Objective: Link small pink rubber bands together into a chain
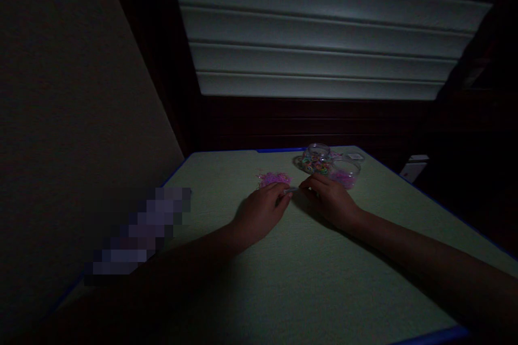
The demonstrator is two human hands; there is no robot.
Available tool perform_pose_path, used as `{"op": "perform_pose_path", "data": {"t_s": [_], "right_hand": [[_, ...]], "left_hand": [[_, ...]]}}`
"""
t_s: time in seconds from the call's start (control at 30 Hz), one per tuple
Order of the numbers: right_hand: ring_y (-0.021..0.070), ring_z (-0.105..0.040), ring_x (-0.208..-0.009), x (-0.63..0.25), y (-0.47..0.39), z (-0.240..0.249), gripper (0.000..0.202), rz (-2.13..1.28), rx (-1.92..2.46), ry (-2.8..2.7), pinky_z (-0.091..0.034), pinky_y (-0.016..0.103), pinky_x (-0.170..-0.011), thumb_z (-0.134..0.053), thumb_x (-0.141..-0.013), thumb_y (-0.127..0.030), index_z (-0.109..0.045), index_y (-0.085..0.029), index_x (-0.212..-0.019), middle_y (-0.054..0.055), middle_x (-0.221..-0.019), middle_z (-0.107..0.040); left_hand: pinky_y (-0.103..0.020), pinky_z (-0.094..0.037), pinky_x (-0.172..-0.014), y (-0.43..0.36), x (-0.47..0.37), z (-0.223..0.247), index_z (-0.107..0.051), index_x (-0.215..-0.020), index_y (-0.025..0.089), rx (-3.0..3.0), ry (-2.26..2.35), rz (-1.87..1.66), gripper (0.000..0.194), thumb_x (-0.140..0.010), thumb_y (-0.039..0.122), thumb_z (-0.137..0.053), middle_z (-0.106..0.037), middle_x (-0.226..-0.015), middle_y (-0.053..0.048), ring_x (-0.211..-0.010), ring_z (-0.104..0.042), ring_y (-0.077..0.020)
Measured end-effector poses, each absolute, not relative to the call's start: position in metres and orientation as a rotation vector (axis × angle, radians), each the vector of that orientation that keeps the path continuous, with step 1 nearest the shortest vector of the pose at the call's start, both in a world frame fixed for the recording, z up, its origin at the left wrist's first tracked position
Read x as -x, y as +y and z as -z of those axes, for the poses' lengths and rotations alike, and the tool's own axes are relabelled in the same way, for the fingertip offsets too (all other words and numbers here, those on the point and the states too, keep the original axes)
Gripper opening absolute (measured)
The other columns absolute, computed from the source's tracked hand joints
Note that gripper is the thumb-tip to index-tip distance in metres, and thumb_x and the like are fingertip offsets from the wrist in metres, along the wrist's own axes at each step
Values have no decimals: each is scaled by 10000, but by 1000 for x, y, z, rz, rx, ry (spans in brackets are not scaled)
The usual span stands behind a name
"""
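Note:
My left hand (262,211) pinches a small, thin, pale thing (290,190) between thumb and fingertips; its kind is too dark and small to make out. Close by on the right, my right hand (329,199) has its fingertips pressed together at the other end of that thing, and what they hold is hidden. Just beyond my left fingers lies a loose pile of pink and purple bands (275,178). Behind my right hand stands a clear tub (352,168) with pink bands in it, partly covered by the hand.
A clear jar (319,150) of mixed-colour bands stands behind the tub, beside a clear lid (353,157). The pale green table (364,280) has blue edging. A blurred-out pale object (137,232) lies at the left edge, near a wall (81,91). The light is dim.

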State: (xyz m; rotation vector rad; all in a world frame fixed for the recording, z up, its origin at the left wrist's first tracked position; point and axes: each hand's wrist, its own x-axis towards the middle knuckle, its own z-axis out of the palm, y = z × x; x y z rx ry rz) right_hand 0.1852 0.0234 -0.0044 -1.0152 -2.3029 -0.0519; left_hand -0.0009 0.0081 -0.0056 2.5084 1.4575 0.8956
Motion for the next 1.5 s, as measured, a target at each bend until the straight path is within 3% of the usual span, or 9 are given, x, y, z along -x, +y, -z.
{"op": "perform_pose_path", "data": {"t_s": [0.4, 0.8, 1.5], "right_hand": [[121, -521, -716, -184, 20, 1, 166, -44, 984, -2304, -410, 228, -630, -412, -821, -188, -558, -161, -895, 59, -848, -554], [114, -507, -688, -181, 20, 3, 157, -147, 941, -2281, -405, 232, -632, -435, -813, -223, -570, -151, -848, 45, -795, -554], [143, -489, -756, -189, 19, -3, 160, 187, 942, -2483, -359, 234, -647, -444, -767, -125, -543, -138, -891, 74, -824, -539]], "left_hand": [[-255, -416, -713, 10, 3, 7, -550, -880, 210, -2541, 1458, -841, 251, -855, 307, -319, -600, -864, -25, -778, -550, -148], [-250, -405, -703, 10, 4, 8, -537, -883, 215, -2583, 1453, -804, 243, -860, 302, -311, -594, -847, -17, -767, -547, -144], [-250, -384, -664, 8, 2, 8, -516, -865, 214, -2665, 1448, -761, 260, -866, 339, -288, -590, -837, -12, -738, -542, -142]]}}
